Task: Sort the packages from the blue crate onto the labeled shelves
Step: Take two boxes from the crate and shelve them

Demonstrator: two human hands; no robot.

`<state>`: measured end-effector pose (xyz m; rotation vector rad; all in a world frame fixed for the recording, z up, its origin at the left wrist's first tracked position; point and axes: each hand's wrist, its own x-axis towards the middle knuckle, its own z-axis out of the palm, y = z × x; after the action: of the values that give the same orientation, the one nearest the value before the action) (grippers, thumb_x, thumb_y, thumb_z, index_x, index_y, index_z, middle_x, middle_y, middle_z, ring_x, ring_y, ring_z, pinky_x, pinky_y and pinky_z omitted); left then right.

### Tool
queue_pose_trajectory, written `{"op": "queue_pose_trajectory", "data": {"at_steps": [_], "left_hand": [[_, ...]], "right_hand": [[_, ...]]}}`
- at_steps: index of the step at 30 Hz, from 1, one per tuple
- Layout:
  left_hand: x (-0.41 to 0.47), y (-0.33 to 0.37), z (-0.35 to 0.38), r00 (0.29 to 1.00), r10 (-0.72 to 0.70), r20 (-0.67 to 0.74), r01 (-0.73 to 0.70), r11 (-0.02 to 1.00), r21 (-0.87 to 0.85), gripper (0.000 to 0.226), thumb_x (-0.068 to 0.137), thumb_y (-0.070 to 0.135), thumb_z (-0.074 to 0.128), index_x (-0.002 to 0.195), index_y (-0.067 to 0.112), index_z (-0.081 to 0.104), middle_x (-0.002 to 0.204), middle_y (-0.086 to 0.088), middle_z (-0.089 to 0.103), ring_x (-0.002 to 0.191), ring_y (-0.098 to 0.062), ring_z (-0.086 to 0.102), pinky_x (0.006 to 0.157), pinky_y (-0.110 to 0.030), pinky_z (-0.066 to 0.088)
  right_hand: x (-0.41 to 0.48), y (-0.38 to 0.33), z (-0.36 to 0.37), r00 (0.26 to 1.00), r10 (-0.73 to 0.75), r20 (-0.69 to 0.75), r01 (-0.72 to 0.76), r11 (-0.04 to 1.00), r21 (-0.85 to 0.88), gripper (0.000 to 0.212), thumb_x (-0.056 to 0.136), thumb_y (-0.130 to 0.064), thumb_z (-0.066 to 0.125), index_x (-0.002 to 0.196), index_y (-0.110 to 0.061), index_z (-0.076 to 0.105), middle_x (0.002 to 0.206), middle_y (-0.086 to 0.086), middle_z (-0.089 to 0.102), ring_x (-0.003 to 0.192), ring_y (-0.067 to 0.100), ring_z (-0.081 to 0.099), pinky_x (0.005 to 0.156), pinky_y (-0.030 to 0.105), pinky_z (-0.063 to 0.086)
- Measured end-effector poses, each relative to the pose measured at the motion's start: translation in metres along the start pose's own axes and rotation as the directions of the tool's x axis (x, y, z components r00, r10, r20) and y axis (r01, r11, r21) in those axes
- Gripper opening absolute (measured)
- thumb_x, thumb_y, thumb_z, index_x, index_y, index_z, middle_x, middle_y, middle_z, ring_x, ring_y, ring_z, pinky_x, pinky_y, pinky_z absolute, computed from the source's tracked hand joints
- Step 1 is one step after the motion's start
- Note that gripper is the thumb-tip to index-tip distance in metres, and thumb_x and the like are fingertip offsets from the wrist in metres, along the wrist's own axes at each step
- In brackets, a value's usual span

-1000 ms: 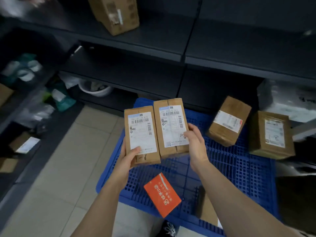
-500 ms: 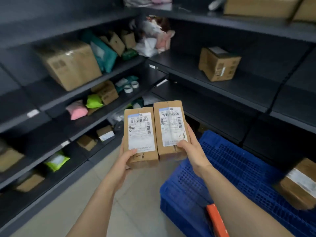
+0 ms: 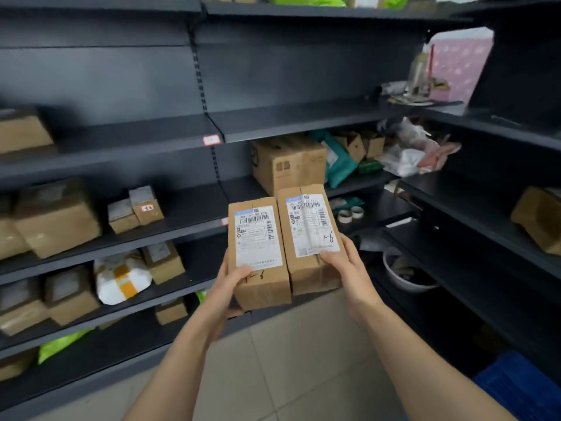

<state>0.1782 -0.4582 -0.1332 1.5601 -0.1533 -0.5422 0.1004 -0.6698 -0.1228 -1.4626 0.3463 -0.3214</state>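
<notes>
I hold two tall brown cardboard packages side by side in front of me, each with a white barcode label and "1-6" handwritten on it. My left hand grips the lower end of the left package. My right hand grips the lower right of the right package. The two boxes touch along their long sides. Only a corner of the blue crate shows at the bottom right. Dark shelves stand ahead, one edge carrying a small white label.
Shelves on the left hold several brown boxes and a white-and-orange bag. A large carton, teal mailers and tape rolls lie behind the packages. A white bowl sits low right. Tiled floor lies below.
The view has swung up and to the left, away from the blue crate toward the left shelving. Both packages stay in my hands, held the same way.
</notes>
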Motion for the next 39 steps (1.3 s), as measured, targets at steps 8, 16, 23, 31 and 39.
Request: {"op": "queue_pose_trajectory", "data": {"at_steps": [8,16,23,31,39], "left_hand": [[0.03,0.045,-0.084,0.983,0.069,-0.169,-0.078,0.996,-0.048,0.069,0.071,0.058,0.063,0.135,0.05,0.038,0.126,0.007,0.056,0.113,-0.021,0.054,0.084,-0.042,0.052],[0.074,0.102,-0.145,0.919,0.218,-0.328,-0.236,0.971,-0.018,0.069,0.069,0.058,0.062,0.135,0.052,0.041,0.124,0.011,0.06,0.112,-0.018,0.056,0.079,-0.039,0.053],[0.101,0.154,-0.201,0.858,0.241,-0.453,-0.283,0.959,-0.026,0.027,0.086,0.049,0.059,0.112,0.052,0.05,0.116,0.007,0.06,0.106,-0.018,0.056,0.087,-0.045,0.052],[0.143,0.204,-0.29,0.815,0.224,-0.534,-0.261,0.965,0.007,0.042,0.086,0.053,0.057,0.126,0.044,0.047,0.115,0.005,0.054,0.106,-0.024,0.052,0.083,-0.044,0.048],[0.19,0.247,-0.392,0.852,0.13,-0.507,-0.166,0.986,-0.027,0.054,0.077,0.058,0.065,0.123,0.035,0.046,0.117,-0.001,0.052,0.103,-0.023,0.05,0.086,-0.047,0.048]], "right_hand": [[0.08,-0.024,0.094,0.984,-0.087,0.158,0.082,0.996,0.036,0.03,0.089,-0.033,0.065,0.11,-0.051,0.054,0.113,-0.027,0.061,0.11,-0.004,0.051,0.089,0.024,0.042],[0.171,-0.061,0.173,0.947,-0.201,0.25,0.184,0.979,0.089,0.041,0.087,-0.043,0.066,0.126,-0.045,0.051,0.113,-0.023,0.06,0.113,0.002,0.052,0.092,0.03,0.047],[0.221,-0.095,0.25,0.924,-0.234,0.303,0.205,0.971,0.125,0.044,0.091,-0.044,0.059,0.133,-0.043,0.045,0.116,-0.025,0.055,0.102,-0.008,0.048,0.072,0.014,0.033],[0.275,-0.119,0.343,0.932,-0.235,0.275,0.204,0.97,0.134,0.031,0.092,-0.044,0.059,0.121,-0.045,0.048,0.106,-0.026,0.055,0.097,-0.003,0.049,0.068,0.02,0.037],[0.326,-0.144,0.44,0.943,-0.23,0.242,0.205,0.971,0.122,0.03,0.092,-0.045,0.059,0.12,-0.039,0.051,0.099,-0.026,0.052,0.088,-0.006,0.046,0.064,0.019,0.034]]}}
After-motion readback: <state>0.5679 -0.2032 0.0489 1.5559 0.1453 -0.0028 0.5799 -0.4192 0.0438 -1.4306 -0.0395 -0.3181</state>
